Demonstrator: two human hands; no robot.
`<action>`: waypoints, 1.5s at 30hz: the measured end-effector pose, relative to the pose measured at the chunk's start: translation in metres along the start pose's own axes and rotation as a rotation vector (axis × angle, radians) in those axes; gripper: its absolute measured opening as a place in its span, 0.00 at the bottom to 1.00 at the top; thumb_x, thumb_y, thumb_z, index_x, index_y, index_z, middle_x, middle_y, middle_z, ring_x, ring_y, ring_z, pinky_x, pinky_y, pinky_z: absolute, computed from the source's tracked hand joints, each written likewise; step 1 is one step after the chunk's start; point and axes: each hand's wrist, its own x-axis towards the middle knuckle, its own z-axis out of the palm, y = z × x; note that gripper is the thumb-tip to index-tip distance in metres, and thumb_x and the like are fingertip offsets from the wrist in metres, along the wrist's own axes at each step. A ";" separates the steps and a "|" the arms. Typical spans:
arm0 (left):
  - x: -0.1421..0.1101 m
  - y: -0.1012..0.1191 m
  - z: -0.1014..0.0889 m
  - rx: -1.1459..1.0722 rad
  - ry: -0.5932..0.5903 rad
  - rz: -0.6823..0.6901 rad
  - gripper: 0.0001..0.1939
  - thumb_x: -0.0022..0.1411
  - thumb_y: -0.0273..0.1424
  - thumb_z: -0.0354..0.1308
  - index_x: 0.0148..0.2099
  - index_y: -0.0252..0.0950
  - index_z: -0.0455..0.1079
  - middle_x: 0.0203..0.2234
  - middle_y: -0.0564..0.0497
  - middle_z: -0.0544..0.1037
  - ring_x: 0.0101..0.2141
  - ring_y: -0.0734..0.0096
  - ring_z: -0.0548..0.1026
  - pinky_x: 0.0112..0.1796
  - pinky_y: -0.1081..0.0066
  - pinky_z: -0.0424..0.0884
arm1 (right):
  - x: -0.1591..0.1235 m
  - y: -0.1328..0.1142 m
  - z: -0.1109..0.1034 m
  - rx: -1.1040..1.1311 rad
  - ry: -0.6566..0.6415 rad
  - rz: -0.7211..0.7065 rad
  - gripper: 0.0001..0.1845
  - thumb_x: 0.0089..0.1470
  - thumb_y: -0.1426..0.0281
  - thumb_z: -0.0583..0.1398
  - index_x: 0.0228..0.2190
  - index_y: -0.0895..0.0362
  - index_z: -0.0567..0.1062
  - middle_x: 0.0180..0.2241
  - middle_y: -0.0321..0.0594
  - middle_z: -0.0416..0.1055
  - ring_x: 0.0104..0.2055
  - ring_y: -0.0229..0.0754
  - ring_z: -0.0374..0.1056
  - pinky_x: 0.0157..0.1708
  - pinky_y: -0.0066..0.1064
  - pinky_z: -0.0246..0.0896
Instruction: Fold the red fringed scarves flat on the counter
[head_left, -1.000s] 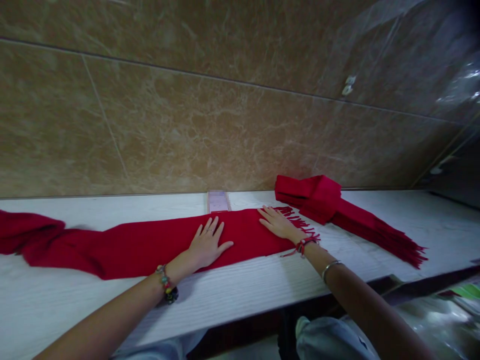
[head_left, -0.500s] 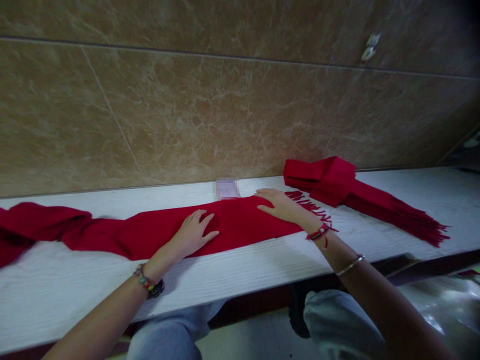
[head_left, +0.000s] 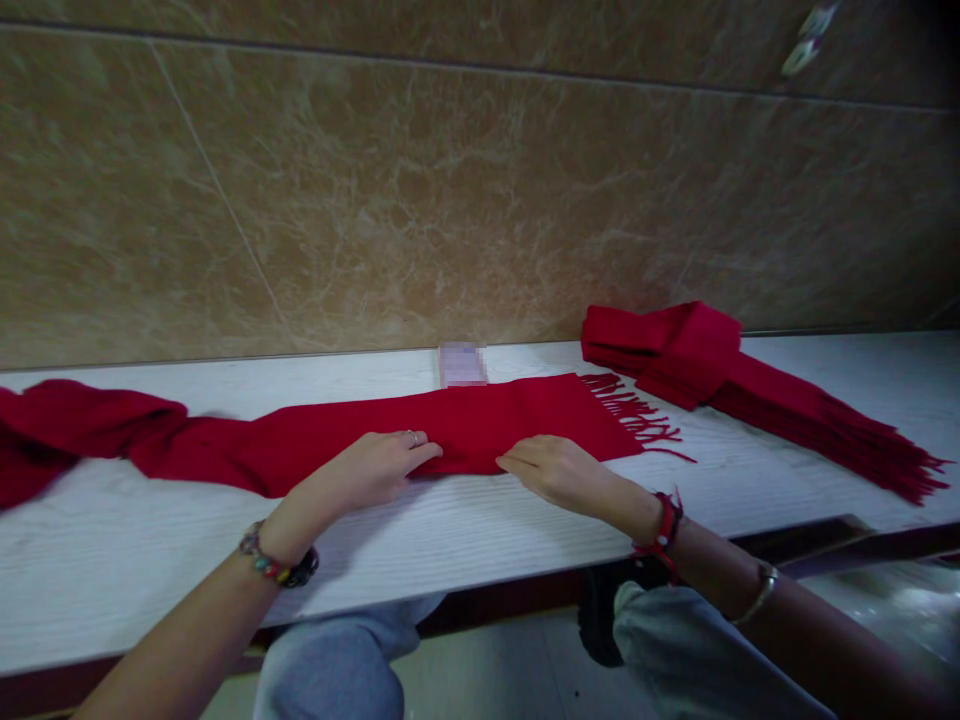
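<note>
A long red scarf lies flat across the white table, its fringe pointing right and its left end bunched. My left hand rests at the scarf's near edge, fingers together and curled on the cloth. My right hand lies at the same near edge a little to the right, fingers pointing left and touching the hem. Whether either hand pinches the cloth is unclear.
A second red scarf, folded with its fringe trailing right, lies at the back right of the table. A small pale box stands against the marble wall. My knees show below the table's front edge.
Both hands have slid from the top of the scarf back toward me to its near edge. The right hand has moved left, away from the fringe.
</note>
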 end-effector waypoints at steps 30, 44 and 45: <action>-0.001 0.014 -0.009 0.116 0.214 -0.057 0.13 0.54 0.16 0.45 0.36 0.34 0.66 0.32 0.47 0.69 0.35 0.66 0.68 0.37 0.68 0.67 | -0.002 -0.002 0.012 0.030 0.374 0.058 0.12 0.58 0.76 0.50 0.31 0.62 0.73 0.29 0.43 0.69 0.32 0.40 0.62 0.33 0.30 0.57; -0.009 0.005 -0.008 -0.211 -0.055 0.120 0.09 0.57 0.24 0.48 0.39 0.37 0.67 0.34 0.50 0.71 0.34 0.70 0.70 0.35 0.73 0.64 | -0.003 -0.002 0.014 0.131 0.227 -0.009 0.12 0.58 0.74 0.50 0.35 0.61 0.74 0.35 0.45 0.72 0.37 0.40 0.65 0.38 0.33 0.62; -0.009 0.005 -0.008 -0.221 -0.059 0.136 0.08 0.58 0.26 0.49 0.39 0.37 0.67 0.33 0.50 0.71 0.34 0.70 0.70 0.35 0.73 0.64 | -0.003 -0.002 0.014 0.156 0.222 -0.015 0.12 0.57 0.73 0.51 0.36 0.61 0.74 0.36 0.45 0.72 0.38 0.41 0.66 0.39 0.34 0.62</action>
